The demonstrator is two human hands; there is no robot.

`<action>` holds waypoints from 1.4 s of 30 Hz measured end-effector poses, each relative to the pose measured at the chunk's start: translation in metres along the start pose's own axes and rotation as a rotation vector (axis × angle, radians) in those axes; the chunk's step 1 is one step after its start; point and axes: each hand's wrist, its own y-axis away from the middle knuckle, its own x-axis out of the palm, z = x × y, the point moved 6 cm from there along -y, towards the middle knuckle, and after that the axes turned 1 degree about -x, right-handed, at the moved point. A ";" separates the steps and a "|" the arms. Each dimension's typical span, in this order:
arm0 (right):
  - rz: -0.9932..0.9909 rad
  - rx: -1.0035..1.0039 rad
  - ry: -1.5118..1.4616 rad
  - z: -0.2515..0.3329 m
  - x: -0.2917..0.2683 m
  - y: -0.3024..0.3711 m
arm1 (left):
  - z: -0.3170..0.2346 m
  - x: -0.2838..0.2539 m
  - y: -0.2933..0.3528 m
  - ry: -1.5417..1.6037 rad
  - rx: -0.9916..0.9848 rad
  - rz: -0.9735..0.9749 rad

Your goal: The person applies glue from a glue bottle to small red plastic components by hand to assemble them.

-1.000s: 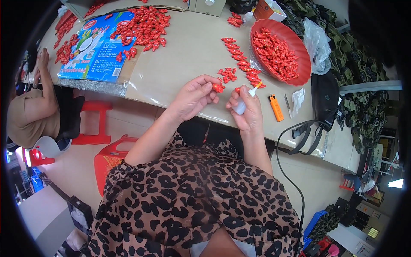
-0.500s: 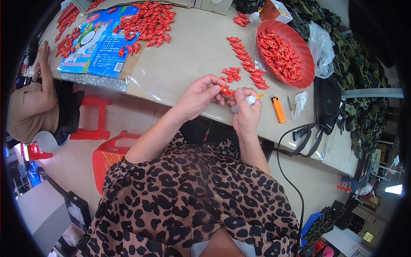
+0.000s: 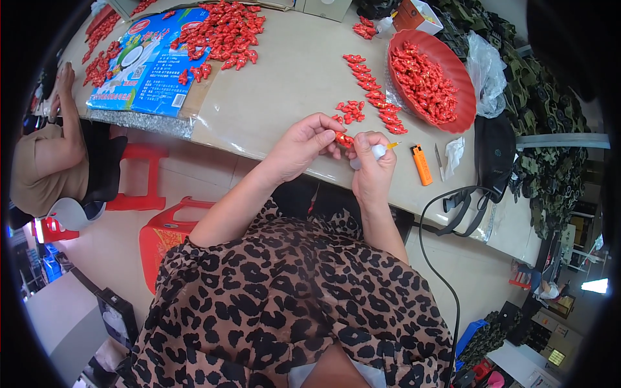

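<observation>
Between the thumb and fingers of my left hand (image 3: pixel 303 143) is a small shiny red figurine (image 3: pixel 343 139) with gold marks. My right hand (image 3: pixel 375 169) touches the figurine's other end with its fingertips. Tucked in that same hand is a small white glue bottle (image 3: pixel 377 152), its yellow nozzle pointing right. Just beyond my hands lies a small cluster of red pieces (image 3: pixel 351 111). A slanting row of red figurines (image 3: pixel 366 80) runs beside it, left of a red scalloped bowl (image 3: pixel 467 97) heaped with more of them.
An orange lighter (image 3: pixel 421 165), a thin blade (image 3: pixel 440 161) and a crumpled tissue (image 3: pixel 454 158) lie right of my hands. A black bag (image 3: pixel 495 152) sits at the table's right edge. Red pieces cover part of a blue printed sheet (image 3: pixel 145 71). Another person's arm (image 3: pixel 70 123) rests at far left.
The figurine has turned slightly between my fingers. Both hands stay in nearly the same place, and the glue bottle remains in my right hand.
</observation>
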 end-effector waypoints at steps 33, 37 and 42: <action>0.061 0.173 -0.002 -0.004 -0.006 -0.003 | -0.001 0.000 0.000 -0.065 0.028 -0.088; 0.062 0.169 0.043 -0.004 -0.007 -0.003 | -0.003 0.001 0.000 -0.134 0.024 -0.095; 0.081 0.048 0.098 -0.001 -0.004 -0.002 | -0.001 -0.001 0.000 -0.138 0.021 -0.113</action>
